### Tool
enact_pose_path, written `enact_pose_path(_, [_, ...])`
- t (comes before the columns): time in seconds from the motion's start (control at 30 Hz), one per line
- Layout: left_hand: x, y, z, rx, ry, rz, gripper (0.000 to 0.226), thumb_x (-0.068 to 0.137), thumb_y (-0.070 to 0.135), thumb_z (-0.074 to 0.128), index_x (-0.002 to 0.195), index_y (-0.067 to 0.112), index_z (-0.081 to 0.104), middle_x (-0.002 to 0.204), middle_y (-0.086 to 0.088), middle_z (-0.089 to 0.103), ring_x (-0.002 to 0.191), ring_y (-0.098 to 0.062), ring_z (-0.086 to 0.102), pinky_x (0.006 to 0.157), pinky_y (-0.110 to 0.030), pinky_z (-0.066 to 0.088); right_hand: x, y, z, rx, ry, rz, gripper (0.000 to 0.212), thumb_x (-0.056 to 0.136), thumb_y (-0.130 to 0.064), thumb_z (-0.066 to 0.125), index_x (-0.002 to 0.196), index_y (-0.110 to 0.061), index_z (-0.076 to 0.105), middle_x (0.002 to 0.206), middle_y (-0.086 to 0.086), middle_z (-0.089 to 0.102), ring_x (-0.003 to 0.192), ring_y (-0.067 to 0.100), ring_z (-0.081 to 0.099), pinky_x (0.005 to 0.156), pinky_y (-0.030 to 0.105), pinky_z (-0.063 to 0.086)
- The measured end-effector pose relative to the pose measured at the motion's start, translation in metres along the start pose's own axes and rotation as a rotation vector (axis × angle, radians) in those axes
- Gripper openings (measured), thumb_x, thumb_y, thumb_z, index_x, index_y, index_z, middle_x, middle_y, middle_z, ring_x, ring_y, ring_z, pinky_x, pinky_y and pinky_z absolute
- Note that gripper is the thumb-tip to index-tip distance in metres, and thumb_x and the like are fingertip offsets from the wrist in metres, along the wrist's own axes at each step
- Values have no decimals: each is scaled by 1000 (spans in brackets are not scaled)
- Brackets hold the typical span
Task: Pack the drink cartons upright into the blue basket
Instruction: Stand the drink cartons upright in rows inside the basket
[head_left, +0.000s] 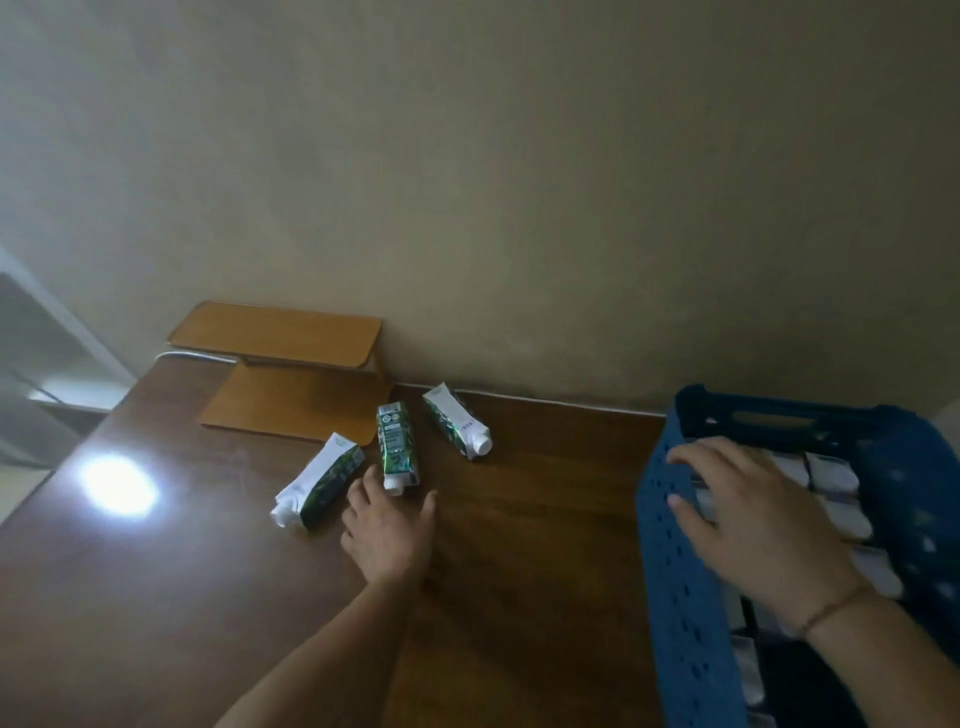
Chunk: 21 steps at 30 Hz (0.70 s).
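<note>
Left hand (387, 535) fingers (371, 486) spread empty, seemingly touching the middle carton's (397, 451) cap.

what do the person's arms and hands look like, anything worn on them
Both forearms are bare, with no sleeves or gloves showing. The right hand has a thin reddish-brown cord bracelet around its wrist. The left hand and its wrist carry nothing visible.

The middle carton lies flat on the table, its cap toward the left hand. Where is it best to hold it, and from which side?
Probably grip the middle carton across its long flat sides, just behind the cap, coming from above with the left hand. It lies flat, with free table on both sides.
</note>
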<state>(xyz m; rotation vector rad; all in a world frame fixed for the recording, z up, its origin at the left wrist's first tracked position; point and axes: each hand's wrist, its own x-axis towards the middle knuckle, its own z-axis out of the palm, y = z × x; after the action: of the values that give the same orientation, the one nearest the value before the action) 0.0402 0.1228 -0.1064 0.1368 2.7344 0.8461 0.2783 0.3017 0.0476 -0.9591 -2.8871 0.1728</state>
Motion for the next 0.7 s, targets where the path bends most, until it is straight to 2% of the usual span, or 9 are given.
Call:
enact_pose_path(0.1, [44,11,-1,-11,-33,-11,93,80,56,72,151,19,25,153,-14,40,136,-38,43,109,-56,39,12,-36,15,-54,36,-44,33,76,-32,73,107,-25,64,106,-5,63,100,18,60,78,35,52])
enact_pose_path(0.2, [76,12,-3,-48,-147,44,74,80,45,75,137,20,36,135,-12,59,115,-34,63,91,-51,56,20,-60,22,-110,31,-58,32,72,-39,72,103,-29,66,104,-8,64,102,18,60,82,40,53])
enact_pose_path(0.3, [88,8,-18,-48,-212,127,67,82,42,73,136,18,43,126,-11,64,100,-26,68,79,-44,62,28,-76,25,-77,-50,-123,33,81,-42,63,113,-34,61,114,-13,60,110,12,55,90,35,49])
enact_pose_path(0.37, [86,8,-32,-19,-271,244,65,83,42,71,140,18,48,123,-10,68,89,-17,69,70,-32,62,36,-86,30,-21,-119,-166,44,91,-43,52,133,-36,45,136,-14,44,129,10,38,107,33,35])
enact_pose_path(0.43, [77,12,-51,21,-360,387,52,85,38,70,132,20,58,110,-7,73,72,-9,69,55,-20,56,43,-97,32,-19,-226,-179,61,94,-44,48,146,-38,18,151,-14,22,141,11,16,116,34,17])
enact_pose_path(0.53, [47,29,-79,-83,-574,441,30,91,32,67,118,23,58,88,-4,71,49,-10,65,42,-18,47,50,-118,37,2,-364,-245,97,83,-54,61,144,-45,-14,156,-10,-4,145,16,-3,118,41,5])
enact_pose_path(0.6, [20,41,-92,-223,-696,432,18,93,29,65,110,25,59,72,-4,68,40,-12,61,39,-20,44,46,-129,42,73,-416,-259,109,76,-58,68,140,-48,-20,155,-9,-1,143,19,3,118,46,11])
enact_pose_path(0.63, [9,47,-98,-293,-739,428,14,94,29,64,107,25,60,67,-5,67,39,-12,60,39,-21,44,41,-133,45,87,-381,-267,110,75,-57,69,140,-48,-19,153,-6,9,139,21,14,115,48,21])
enact_pose_path(0.7, [-12,59,-107,-433,-863,391,14,93,32,64,106,27,62,68,-6,71,45,-11,63,41,-20,45,28,-130,48,65,-149,-244,105,72,-55,73,144,-39,-2,135,-1,38,119,21,41,95,43,47])
